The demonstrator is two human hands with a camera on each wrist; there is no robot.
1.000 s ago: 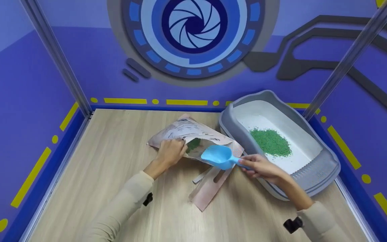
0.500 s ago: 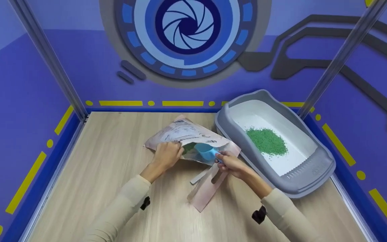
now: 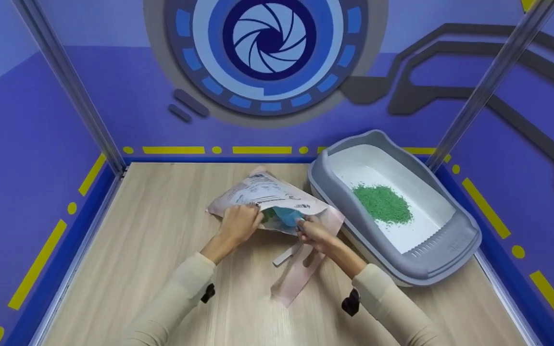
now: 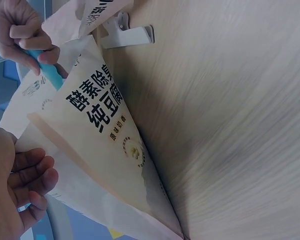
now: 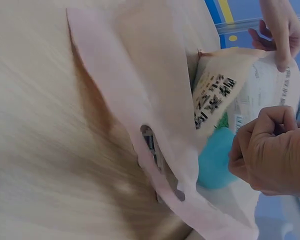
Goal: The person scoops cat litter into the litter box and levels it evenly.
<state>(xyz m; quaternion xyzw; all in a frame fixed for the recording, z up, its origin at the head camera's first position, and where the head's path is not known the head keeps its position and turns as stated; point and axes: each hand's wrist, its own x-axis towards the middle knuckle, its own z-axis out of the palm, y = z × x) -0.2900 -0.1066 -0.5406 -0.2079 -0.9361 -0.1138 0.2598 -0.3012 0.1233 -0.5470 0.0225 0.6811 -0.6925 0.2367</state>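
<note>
Scoop in the bag's mouth, loading green granules

The step in hand appears to be filling the blue scoop (image 3: 286, 216) from the bag (image 3: 267, 190), which lies on the desk (image 3: 176, 192) with its mouth facing the person. The right hand (image 3: 314, 232) is at the right part of that mouth, fingers wrapped round the scoop's handle, while the scoop's bowl sits inside the bag. The left hand (image 3: 238, 223) pinches the bag's edge at the left end of the mouth, which gapes. Green granules (image 3: 268, 214) show inside the bag, left of the bowl; how much the scoop has taken up cannot be told.

To the right of the bag, just beside it, stands the grey-rimmed tray (image 3: 450, 247), with a green heap (image 3: 382, 204) on its white floor, so the work looks partly done. In front of the bag lie a pink strip (image 3: 294, 281) with a handle slot and, next to it, a pale bar (image 3: 284, 256).

The next move seems to call for pushing the bowl into the granules, then lifting it level out of the bag and over the tray's rim. The left hand should hold the mouth wide meanwhile, since a sagging edge could knock granules off.
</note>
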